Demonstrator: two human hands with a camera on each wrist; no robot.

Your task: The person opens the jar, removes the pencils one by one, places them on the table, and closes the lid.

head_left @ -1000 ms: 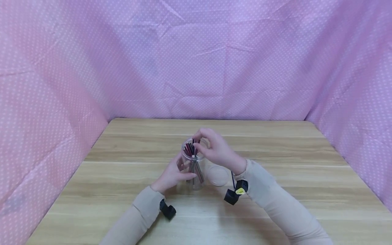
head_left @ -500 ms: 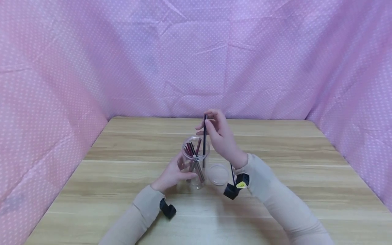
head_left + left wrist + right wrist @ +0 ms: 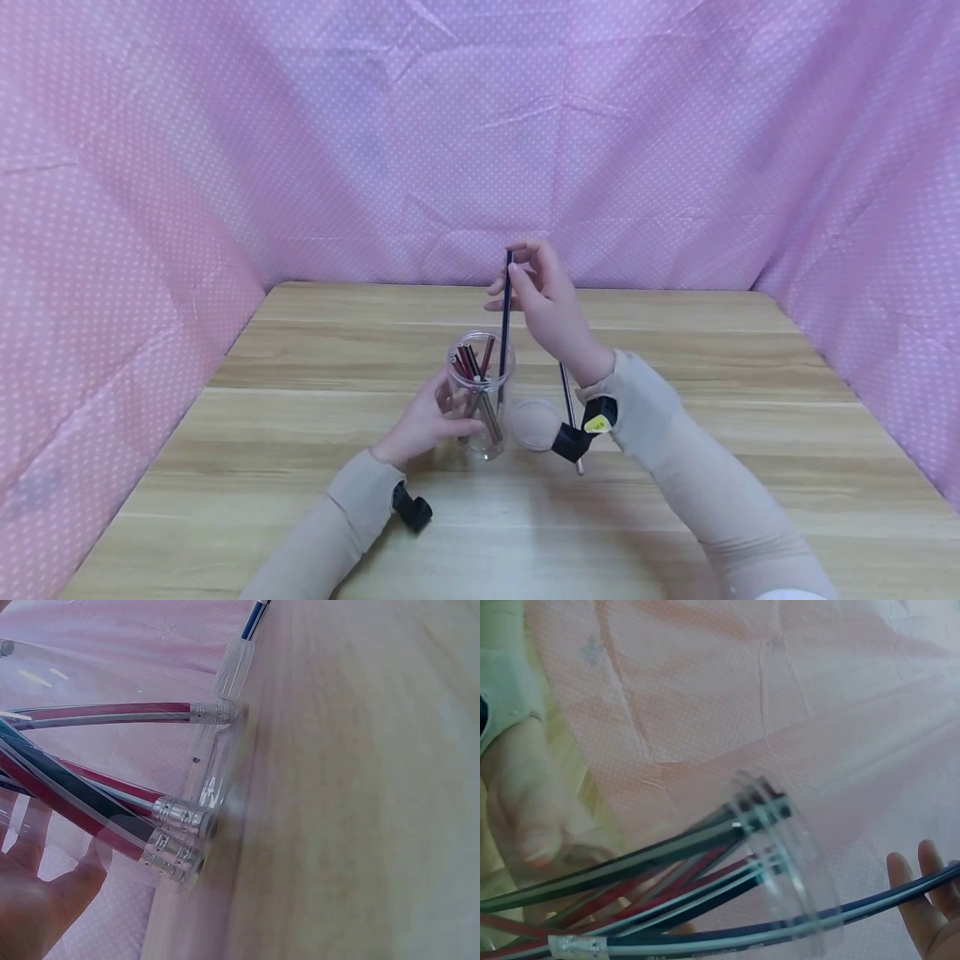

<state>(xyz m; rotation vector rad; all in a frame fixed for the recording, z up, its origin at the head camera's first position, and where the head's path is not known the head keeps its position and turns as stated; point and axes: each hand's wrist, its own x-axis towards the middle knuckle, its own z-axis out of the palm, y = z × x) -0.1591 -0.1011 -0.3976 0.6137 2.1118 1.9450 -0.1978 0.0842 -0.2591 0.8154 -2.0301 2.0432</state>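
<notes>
My left hand (image 3: 422,427) holds a clear plastic jar (image 3: 483,450) around its side, upright on the table. Several red and dark striped pencils (image 3: 467,360) lean inside it; the left wrist view shows their metal ferrules (image 3: 180,815) at the jar's bottom. Above the rim, my right hand (image 3: 551,308) pinches the top end of a dark blue striped pencil (image 3: 506,312) between thumb and fingers. That pencil stands nearly upright, its lower part inside the jar. In the right wrist view, it passes through the jar's mouth (image 3: 806,877) to the fingers.
A round clear lid (image 3: 534,423) lies on the wooden table (image 3: 300,367) just right of the jar. Another dark pencil (image 3: 566,392) lies farther right, partly hidden by the right wrist and its camera (image 3: 572,442). Pink dotted cloth (image 3: 480,167) hangs behind the table.
My right hand has risen from the jar's mouth, drawing the dark blue pencil upward. The left hand keeps its hold on the jar. More of the pencil on the table shows.
</notes>
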